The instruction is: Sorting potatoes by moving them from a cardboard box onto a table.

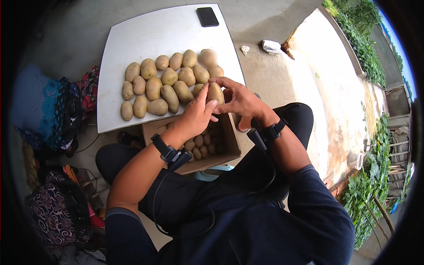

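Note:
Both my hands meet around one potato (215,93) at the near right part of a white tabletop (155,36). My left hand (198,111) touches its left side with the fingertips, and my right hand (241,99) grips it from the right with fingers and thumb. To the left and beyond, several potatoes (154,88) lie in uneven rows on the white surface. Below the table's near edge, a cardboard box (237,145) holds more potatoes (198,140), partly hidden by my left forearm. A blurred patch covers one potato at the back right of the group.
A black phone (207,17) lies at the table's far right corner. Under the box part of a light blue plastic stool (212,174) shows. Patterned cloths (53,109) and a patterned bag (56,208) are at the left. A white bundle (271,47) lies on the floor beyond the table.

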The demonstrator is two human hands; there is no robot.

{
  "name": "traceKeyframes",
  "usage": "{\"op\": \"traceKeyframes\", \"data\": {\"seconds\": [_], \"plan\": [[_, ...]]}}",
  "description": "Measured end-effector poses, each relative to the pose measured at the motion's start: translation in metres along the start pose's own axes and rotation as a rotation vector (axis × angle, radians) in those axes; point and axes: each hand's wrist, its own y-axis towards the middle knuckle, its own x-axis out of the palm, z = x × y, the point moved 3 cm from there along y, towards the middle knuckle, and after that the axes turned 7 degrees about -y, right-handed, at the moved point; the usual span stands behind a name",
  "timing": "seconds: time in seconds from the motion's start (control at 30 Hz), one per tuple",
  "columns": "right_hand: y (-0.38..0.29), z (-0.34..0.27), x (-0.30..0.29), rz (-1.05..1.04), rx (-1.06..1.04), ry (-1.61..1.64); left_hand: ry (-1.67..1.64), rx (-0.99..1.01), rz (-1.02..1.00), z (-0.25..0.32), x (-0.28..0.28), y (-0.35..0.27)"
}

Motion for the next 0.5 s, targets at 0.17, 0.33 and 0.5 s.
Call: {"op": "traceKeyframes", "data": {"seconds": [0.17,0.33,0.5], "plan": [[-0.006,0.010,-0.014,0.158,0.117,-0.313,0.478,0.206,0.070,-0.015,-0.002,0.003],[0.001,0.034,-0.002,0.313,0.067,-0.625,0.684,0.259,0.112,-0.008,-0.011,0.004],[0.003,0.036,-0.001,0.257,0.049,-0.608,0.766,0.254,0.153,-0.009,-0.020,0.000]]}}
